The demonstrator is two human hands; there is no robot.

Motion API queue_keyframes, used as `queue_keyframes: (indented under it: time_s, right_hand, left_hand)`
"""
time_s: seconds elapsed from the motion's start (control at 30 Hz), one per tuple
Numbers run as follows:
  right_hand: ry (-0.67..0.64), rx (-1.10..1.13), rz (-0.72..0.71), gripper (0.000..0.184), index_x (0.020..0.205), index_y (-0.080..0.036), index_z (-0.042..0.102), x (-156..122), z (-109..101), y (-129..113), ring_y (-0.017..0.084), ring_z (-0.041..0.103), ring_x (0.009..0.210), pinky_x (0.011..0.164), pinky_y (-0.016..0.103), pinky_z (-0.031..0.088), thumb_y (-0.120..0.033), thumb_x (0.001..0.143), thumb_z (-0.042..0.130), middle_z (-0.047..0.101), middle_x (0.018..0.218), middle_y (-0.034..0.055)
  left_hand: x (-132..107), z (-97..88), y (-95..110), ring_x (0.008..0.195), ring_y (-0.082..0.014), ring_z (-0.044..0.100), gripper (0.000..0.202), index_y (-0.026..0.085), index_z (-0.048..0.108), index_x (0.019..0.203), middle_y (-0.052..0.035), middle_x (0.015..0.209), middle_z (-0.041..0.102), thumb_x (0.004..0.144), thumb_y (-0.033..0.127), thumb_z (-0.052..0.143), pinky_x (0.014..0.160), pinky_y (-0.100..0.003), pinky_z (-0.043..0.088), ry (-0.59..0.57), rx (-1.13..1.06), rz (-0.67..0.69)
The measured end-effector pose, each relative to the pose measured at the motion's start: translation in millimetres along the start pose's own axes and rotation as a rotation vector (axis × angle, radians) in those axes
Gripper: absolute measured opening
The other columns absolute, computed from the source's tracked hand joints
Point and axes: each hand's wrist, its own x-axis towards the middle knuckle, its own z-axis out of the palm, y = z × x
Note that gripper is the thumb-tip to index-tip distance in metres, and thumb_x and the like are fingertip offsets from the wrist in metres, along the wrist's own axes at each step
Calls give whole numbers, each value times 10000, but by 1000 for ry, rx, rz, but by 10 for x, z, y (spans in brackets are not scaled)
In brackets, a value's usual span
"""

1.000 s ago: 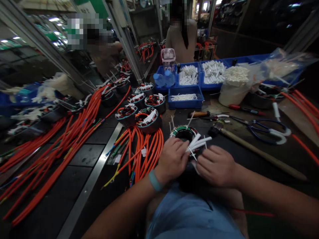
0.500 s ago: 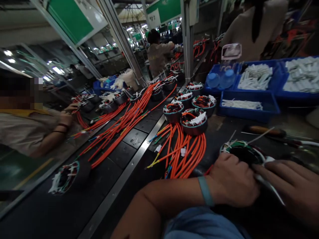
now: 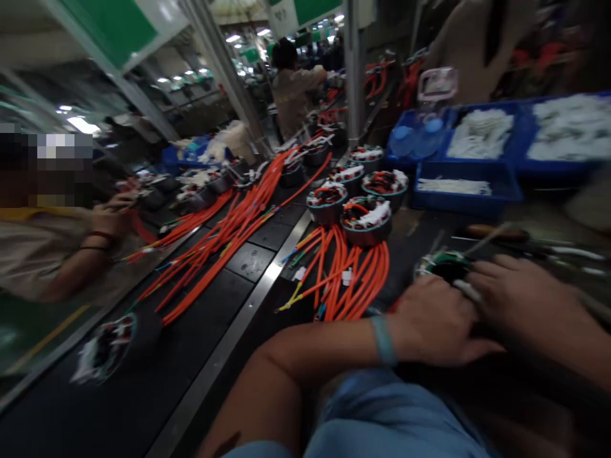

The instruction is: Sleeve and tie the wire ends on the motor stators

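Note:
A motor stator (image 3: 422,266), a ring of windings with green edging and white ties, lies in front of me at the right, mostly covered by my hands. My left hand (image 3: 432,321), with a pale blue band at the wrist, is curled over its near left side, thumb pointing right. Against the stator's right side, the bent fingers of my right hand (image 3: 522,302) grip it; their tips are blurred. A white sleeve (image 3: 466,290) shows between the two hands. Thin pale tie ends stick up from the ring's far side.
Finished-looking stators (image 3: 366,219) with orange leads (image 3: 351,280) stand left of my hands. Blue bins (image 3: 468,197) of white pieces sit behind, near a wood-handled tool (image 3: 496,232). A conveyor (image 3: 191,346) bears a tipped stator (image 3: 107,346). A co-worker (image 3: 62,248) works across it.
My right hand has shifted in closer over the stator's right side, and the thin strand below it no longer shows. My left thumb now sticks out. The whole view has moved slightly.

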Motion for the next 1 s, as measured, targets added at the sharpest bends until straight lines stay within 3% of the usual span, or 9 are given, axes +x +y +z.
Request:
queue_keyframes:
  time_s: [0.07,0.2,0.33,0.47,0.57,0.63,0.83,0.93,1.0]
  right_hand:
    - [4,-12,64,166,774,-227,643,-132,-153,-146,232,526,756,686,385,426,-256,817,485,617,798,83]
    - [280,337,565,124,909,-214,605,-539,-169,-598,210,566,841,750,359,458,-257,813,539,607,898,64]
    - [-118,1273,862,342,1080,-222,544,-681,166,-967,201,595,932,844,355,468,-350,773,625,627,1018,54]
    - [-96,1713,872,404,1084,-221,489,-598,333,-1098,163,581,968,883,325,449,-423,775,651,609,1043,35]
    - [-133,1624,890,279,984,-200,494,-605,231,-1040,123,569,684,688,270,481,-444,854,537,591,747,-19]
    - [-205,1400,872,220,937,-193,525,-654,76,-905,120,532,586,593,247,455,-399,884,470,567,657,-30]
    - [-368,438,572,260,1042,-213,617,-860,-289,-457,194,630,841,714,275,437,-189,855,439,691,927,55]
    - [-413,416,470,201,953,-199,630,-861,-303,-294,163,623,763,673,245,430,-195,863,450,681,832,37]
    - [-278,470,455,164,931,-204,636,-760,-357,-17,155,615,796,710,245,439,-242,854,496,675,871,28]
  left_hand:
    - [-94,-97,-44,1050,-277,550,563,89,600,1083,-134,1024,654,823,581,515,959,-437,397,49,-90,-24]
    - [-218,-175,-269,1186,-274,480,603,148,491,1246,-122,1191,601,774,494,637,1027,-462,365,65,-272,-17]
    - [-128,-192,-371,1159,-276,489,557,176,549,1158,-105,1140,619,703,443,727,1016,-463,353,-43,-280,-7]
    - [-8,-273,-338,1114,-275,503,543,188,574,1121,-100,1124,613,696,497,714,989,-460,349,-186,-200,-10]
    - [43,-326,-314,1129,-290,488,628,165,566,1143,-120,1127,607,671,553,710,1005,-471,328,-229,-125,7]
    - [76,-344,-290,1073,-278,520,508,163,599,1086,-107,1051,633,712,493,699,978,-463,347,-257,-76,6]
    - [110,-267,-112,913,-214,591,180,188,652,953,-46,905,677,809,293,631,918,-428,402,-187,-114,-39]
    - [45,-175,-37,942,-223,599,223,197,631,1035,-45,948,684,825,269,606,945,-462,403,-82,-119,-92]
    - [3,-115,-19,955,-226,605,245,198,616,1074,-46,966,686,837,247,579,965,-476,401,-15,-123,-100]
